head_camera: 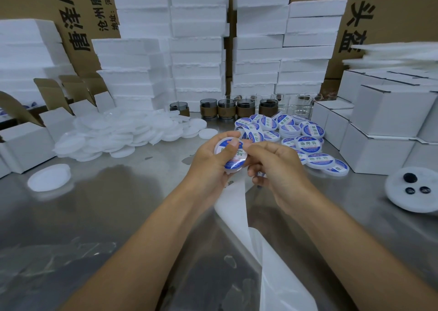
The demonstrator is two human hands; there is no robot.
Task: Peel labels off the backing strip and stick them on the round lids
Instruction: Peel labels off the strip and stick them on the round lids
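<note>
My left hand (209, 162) grips a round white lid (231, 155) at mid-frame, thumb pressing a blue-and-white label onto its top. My right hand (275, 166) is curled beside it, fingertips at the lid's right edge, and seems to hold the white backing strip (233, 206), which hangs down from the hands toward me. A heap of plain white lids (118, 133) lies to the left. Labelled lids (296, 135) are piled to the right. One plain lid (48, 176) lies apart at the left.
The work surface is a shiny metal table (106, 216). Small white cartons (379, 130) stack at the right, foam blocks (196, 50) and glass jars (227, 108) at the back. A white disc (403, 201) carrying black round pieces sits at the right edge.
</note>
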